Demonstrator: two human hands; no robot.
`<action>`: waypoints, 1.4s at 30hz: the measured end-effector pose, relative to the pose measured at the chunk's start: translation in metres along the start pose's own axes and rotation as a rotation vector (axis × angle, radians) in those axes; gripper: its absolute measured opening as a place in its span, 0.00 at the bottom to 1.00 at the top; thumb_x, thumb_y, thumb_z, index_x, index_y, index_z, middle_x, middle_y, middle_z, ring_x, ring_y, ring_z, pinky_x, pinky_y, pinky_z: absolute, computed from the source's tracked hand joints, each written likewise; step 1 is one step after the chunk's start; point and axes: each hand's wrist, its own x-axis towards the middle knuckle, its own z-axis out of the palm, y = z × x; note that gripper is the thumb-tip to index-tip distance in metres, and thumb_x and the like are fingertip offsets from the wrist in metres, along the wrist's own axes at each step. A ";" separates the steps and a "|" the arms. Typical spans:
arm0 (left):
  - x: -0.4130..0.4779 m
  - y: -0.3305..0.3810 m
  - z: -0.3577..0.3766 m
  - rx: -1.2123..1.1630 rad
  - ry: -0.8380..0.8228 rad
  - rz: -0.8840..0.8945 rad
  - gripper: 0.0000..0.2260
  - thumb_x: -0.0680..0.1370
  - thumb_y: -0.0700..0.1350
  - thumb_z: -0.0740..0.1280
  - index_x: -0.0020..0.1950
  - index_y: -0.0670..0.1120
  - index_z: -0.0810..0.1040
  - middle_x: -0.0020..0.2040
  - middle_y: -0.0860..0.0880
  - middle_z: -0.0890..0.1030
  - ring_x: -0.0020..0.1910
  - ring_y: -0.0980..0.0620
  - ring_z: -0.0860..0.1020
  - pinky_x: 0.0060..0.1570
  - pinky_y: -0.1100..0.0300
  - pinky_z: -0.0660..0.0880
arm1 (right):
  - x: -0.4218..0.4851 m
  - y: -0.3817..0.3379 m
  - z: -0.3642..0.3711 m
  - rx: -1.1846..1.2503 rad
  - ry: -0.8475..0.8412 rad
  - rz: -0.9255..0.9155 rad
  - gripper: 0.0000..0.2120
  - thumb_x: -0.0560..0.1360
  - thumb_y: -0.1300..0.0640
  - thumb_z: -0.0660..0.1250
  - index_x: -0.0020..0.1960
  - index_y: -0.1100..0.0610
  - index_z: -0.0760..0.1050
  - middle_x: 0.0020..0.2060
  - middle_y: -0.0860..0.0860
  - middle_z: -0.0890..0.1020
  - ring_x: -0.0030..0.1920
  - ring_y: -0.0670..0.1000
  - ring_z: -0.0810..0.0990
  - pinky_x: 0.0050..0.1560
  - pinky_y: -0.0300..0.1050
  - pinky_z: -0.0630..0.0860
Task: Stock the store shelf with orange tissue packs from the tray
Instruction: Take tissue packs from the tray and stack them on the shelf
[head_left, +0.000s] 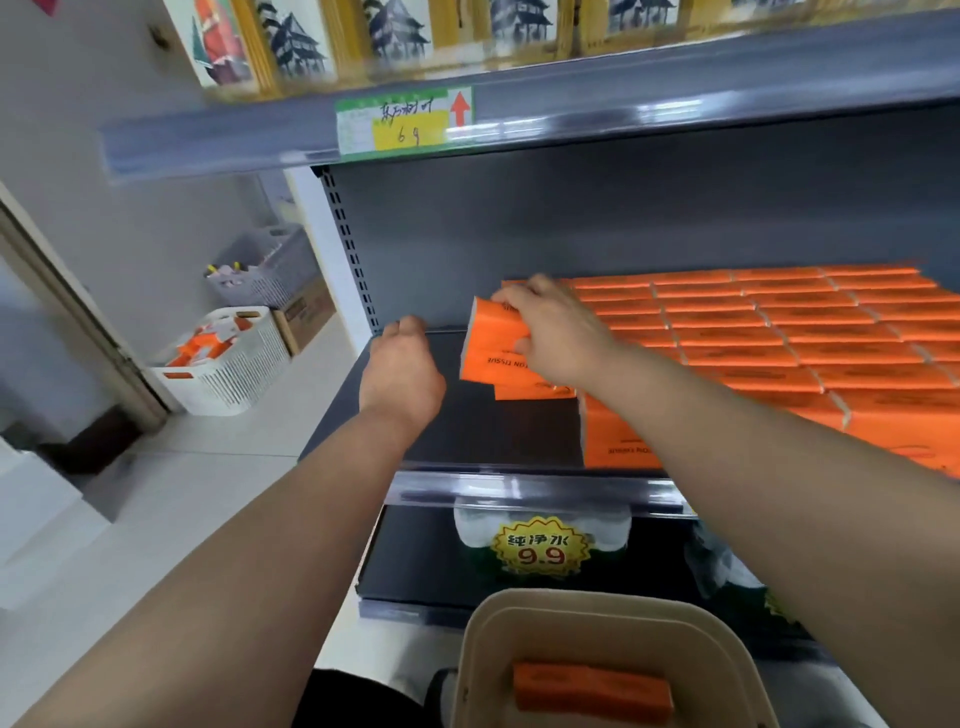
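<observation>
My right hand (550, 327) grips an orange tissue pack (491, 345) tilted above the dark shelf (467, 431), just left of the stocked rows of orange packs (779, 332). Another orange pack (530, 391) lies partly under the held one. My left hand (402, 371) hovers over the bare left part of the shelf with fingers curled, holding nothing that I can see. At the bottom, a beige tray (613, 613) holds one orange pack (592, 691).
An upper shelf with a price tag (405, 122) hangs overhead. A white basket (228, 358) with orange items, a grey basket (265, 265) and a cardboard box (306, 317) stand on the floor at left. Below, a 9.9 sign (543, 548) marks bottled water.
</observation>
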 end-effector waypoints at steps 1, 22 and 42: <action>0.001 -0.003 0.000 0.005 -0.008 -0.005 0.24 0.72 0.30 0.60 0.68 0.41 0.68 0.65 0.40 0.71 0.65 0.41 0.69 0.58 0.50 0.70 | 0.002 0.001 0.009 -0.007 -0.032 0.010 0.27 0.72 0.63 0.68 0.69 0.51 0.67 0.61 0.55 0.70 0.63 0.59 0.70 0.63 0.51 0.69; -0.009 0.005 0.030 -0.089 -0.055 0.140 0.23 0.75 0.33 0.60 0.69 0.44 0.68 0.66 0.44 0.70 0.64 0.44 0.69 0.49 0.54 0.70 | -0.009 0.009 0.040 -0.347 -0.102 0.078 0.28 0.71 0.62 0.68 0.69 0.53 0.65 0.62 0.56 0.68 0.65 0.57 0.65 0.61 0.55 0.66; -0.228 -0.002 0.164 0.002 -0.556 0.236 0.19 0.76 0.39 0.62 0.66 0.48 0.70 0.62 0.48 0.73 0.63 0.48 0.71 0.60 0.53 0.72 | -0.322 0.055 0.144 -0.239 -0.586 0.281 0.22 0.77 0.58 0.58 0.70 0.50 0.62 0.64 0.53 0.68 0.65 0.56 0.67 0.62 0.53 0.65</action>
